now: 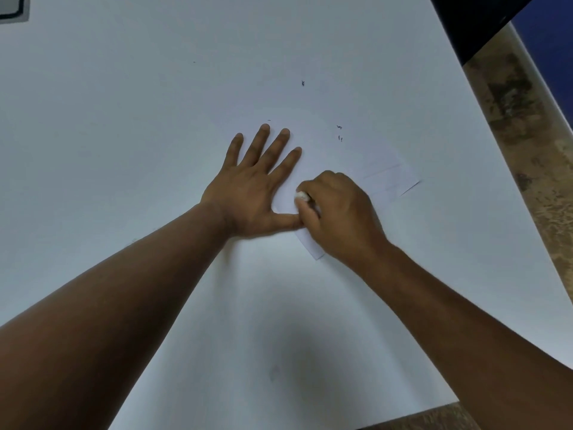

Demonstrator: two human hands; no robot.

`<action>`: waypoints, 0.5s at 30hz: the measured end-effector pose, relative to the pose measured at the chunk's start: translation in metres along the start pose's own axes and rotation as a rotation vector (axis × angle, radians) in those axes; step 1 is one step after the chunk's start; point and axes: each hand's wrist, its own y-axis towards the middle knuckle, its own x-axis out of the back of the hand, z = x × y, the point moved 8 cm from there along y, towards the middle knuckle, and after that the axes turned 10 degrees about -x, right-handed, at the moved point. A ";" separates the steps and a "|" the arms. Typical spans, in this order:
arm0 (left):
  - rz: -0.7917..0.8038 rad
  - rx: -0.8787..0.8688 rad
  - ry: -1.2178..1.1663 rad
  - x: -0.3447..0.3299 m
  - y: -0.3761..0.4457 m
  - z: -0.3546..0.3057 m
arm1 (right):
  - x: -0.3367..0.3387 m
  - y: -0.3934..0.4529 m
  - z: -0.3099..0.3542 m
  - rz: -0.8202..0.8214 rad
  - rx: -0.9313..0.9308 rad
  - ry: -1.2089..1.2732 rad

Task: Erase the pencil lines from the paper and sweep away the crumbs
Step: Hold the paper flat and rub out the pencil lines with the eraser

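At frame centre my left hand (252, 184) lay flat, fingers spread, pressing the paper (387, 176) onto the white table (124, 119). Just right of it, my right hand (338, 215) curled around a white eraser (301, 196), its tip touching the sheet beside the left thumb. Faint pencil lines (383, 169) showed farther right, dark crumbs (339, 133) above them.

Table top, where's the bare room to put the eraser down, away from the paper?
Bare: the wide stretch of table left of the left hand, and the near patch between both forearms. Crowded: the paper under both hands, with crumbs just beyond.
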 end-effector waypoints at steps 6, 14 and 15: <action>0.007 0.016 -0.005 -0.001 0.000 0.001 | 0.033 0.036 -0.064 -0.192 -0.235 -0.090; -0.004 0.016 -0.004 0.000 0.000 0.000 | 0.002 0.015 -0.001 -0.021 0.063 0.058; -0.002 0.016 -0.005 0.000 0.000 0.000 | 0.002 0.017 -0.001 -0.019 0.091 0.050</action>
